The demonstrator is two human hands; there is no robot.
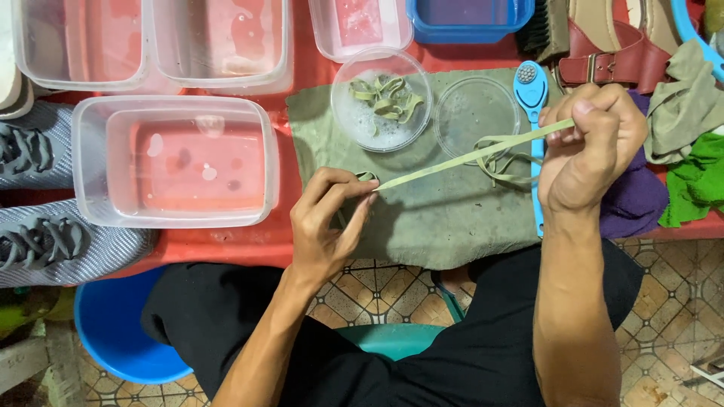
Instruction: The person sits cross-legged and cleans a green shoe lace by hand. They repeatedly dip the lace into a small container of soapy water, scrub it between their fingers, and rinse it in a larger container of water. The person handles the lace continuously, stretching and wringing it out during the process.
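Both hands stretched a green shoelace (467,157) taut over the cloth (445,218): left hand (328,222) pinching one end, right hand (592,147) clenching the other.

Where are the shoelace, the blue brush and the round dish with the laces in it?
shoelace (460,160), head view, on the stretched middle between the hands.
blue brush (531,90), head view, on its wide head.
round dish (354,120), head view, on a bare soapy part inside its rim.
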